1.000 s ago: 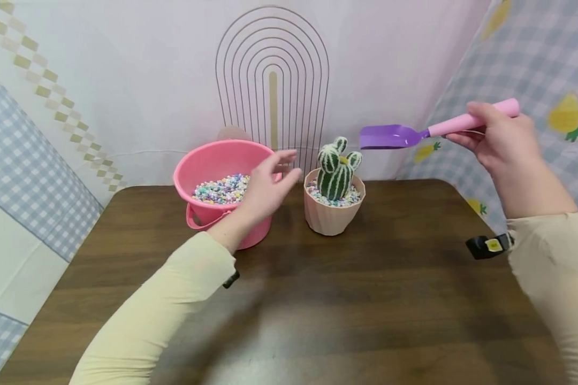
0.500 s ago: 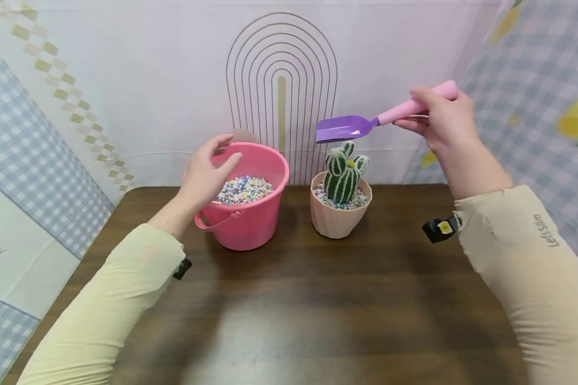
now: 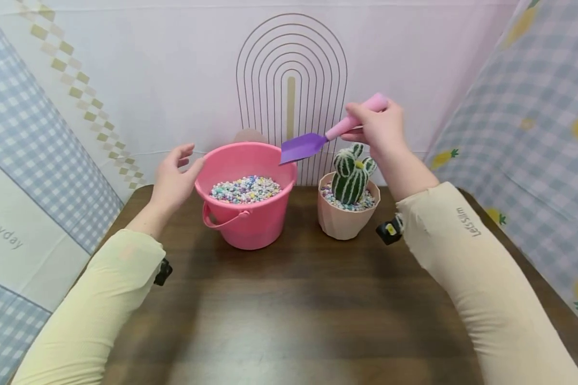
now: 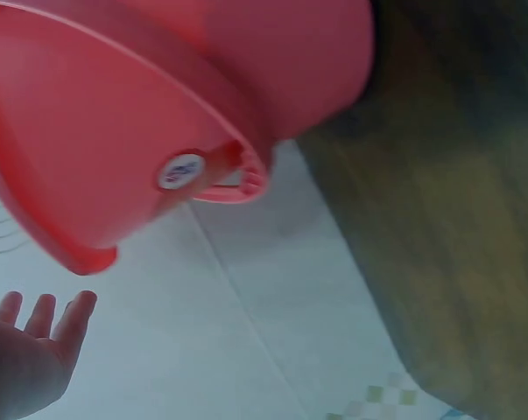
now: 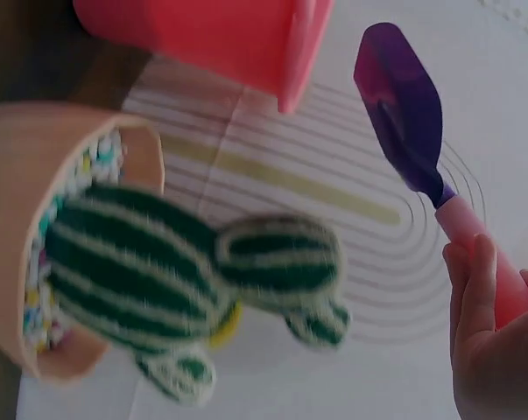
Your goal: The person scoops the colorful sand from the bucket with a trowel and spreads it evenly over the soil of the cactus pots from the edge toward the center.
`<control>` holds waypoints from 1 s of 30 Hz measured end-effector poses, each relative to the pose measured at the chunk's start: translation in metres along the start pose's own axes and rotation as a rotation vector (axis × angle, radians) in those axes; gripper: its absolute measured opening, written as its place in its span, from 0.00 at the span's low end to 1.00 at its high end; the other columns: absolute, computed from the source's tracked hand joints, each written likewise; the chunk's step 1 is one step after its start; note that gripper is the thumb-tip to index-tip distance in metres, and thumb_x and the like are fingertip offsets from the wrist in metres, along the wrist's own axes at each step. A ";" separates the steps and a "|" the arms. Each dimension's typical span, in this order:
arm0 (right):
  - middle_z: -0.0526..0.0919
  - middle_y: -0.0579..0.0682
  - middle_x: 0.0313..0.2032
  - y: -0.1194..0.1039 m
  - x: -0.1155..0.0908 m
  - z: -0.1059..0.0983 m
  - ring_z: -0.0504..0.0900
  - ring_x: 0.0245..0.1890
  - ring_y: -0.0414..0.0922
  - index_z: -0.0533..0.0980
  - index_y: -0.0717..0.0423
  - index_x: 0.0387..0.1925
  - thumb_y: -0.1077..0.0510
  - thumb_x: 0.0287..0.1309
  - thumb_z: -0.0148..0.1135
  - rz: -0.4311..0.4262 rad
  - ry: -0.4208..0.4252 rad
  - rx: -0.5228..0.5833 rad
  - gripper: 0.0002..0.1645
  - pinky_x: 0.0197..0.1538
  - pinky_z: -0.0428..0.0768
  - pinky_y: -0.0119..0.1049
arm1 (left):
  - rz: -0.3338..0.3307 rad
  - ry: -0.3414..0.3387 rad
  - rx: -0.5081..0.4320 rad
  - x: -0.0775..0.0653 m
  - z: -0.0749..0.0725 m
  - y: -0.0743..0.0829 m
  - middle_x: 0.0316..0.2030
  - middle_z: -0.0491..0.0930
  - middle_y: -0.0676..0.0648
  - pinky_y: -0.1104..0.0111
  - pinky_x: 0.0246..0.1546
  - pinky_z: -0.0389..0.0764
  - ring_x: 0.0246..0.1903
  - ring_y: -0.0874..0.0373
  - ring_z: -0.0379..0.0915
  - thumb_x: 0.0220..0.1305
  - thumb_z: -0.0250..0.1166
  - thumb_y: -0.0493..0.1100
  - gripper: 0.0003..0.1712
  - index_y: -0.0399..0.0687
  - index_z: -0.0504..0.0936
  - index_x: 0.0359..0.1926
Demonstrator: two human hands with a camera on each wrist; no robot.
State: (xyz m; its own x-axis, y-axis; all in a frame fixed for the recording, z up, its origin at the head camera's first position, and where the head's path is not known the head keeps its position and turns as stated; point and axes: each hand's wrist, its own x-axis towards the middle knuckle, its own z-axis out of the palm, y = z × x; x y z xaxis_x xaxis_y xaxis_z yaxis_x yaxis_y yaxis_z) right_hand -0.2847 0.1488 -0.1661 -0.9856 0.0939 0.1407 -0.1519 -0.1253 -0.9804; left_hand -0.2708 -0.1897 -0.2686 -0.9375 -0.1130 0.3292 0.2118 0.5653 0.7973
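My right hand (image 3: 382,125) grips the pink handle of a small garden trowel (image 3: 302,148) with a purple blade. The blade hangs over the right rim of a pink bucket (image 3: 255,230), tipped down a little to the left. Inside the bucket lie many small multicoloured pebbles (image 3: 245,190). My left hand (image 3: 172,179) is at the bucket's left rim, fingers loosely bent and holding nothing; whether it touches the rim I cannot tell. Below the right hand stands a green knitted-looking cactus (image 3: 350,182) in a peach pot (image 3: 344,219) filled with similar pebbles.
Bucket and pot stand side by side at the back of a dark wooden table (image 3: 279,305). Behind them hangs a pale cloth (image 3: 183,80) with an arch pattern. The bucket's handle (image 3: 226,222) hangs down at its front.
My right hand has carried the trowel leftward, past the cactus to the bucket's right rim. My left hand has moved left, from the bucket's right side to its left rim.
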 end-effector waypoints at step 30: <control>0.81 0.47 0.27 0.094 -0.002 0.054 0.80 0.39 0.49 0.70 0.51 0.41 0.46 0.56 0.62 -0.216 -0.073 -1.134 0.18 0.41 0.77 0.43 | -0.082 -0.060 -0.047 -0.015 0.027 -0.022 0.63 0.67 0.39 0.55 0.59 0.73 0.61 0.45 0.66 0.65 0.55 0.50 0.31 0.43 0.64 0.66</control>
State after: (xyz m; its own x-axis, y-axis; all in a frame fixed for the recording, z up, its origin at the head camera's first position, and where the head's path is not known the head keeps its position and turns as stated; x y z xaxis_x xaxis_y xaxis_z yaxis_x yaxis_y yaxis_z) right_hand -0.3009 0.0832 -0.2506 -0.9548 -0.0568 0.2919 -0.2003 0.8482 -0.4903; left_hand -0.2685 -0.1781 -0.3045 -0.9666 -0.1076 0.2325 0.1454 0.5167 0.8437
